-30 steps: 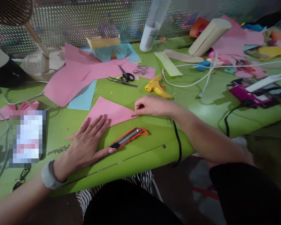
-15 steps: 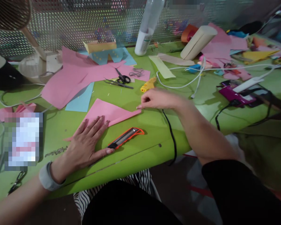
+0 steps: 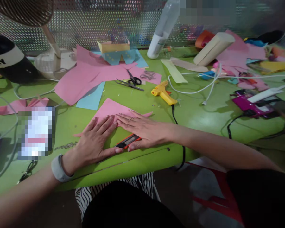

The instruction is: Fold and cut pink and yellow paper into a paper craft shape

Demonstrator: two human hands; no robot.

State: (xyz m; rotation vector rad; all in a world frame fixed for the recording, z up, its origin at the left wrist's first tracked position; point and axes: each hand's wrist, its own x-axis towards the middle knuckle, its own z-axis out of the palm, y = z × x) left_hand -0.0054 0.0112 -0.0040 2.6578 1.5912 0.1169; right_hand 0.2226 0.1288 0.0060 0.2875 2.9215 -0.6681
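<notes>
Green table [image 3: 204,112], perforated screen [image 3: 73,34] behind; left beyond the pink paper [image 3: 109,107], a black bottle [image 3: 16,72] appears partly lettered "KY". My left hand [image 3: 92,139] and right hand [image 3: 149,129] lie open on the paper, gripping nothing; sliding my right could catch the cutter [image 3: 125,142], nearer me, nicking skin.

Dim room, pale glare on tabletop [image 3: 196,111], soft shadows, blurry edges

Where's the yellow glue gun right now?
In the head view, the yellow glue gun lies on the green table, right of the black-handled scissors and just beyond the right hand.
</notes>
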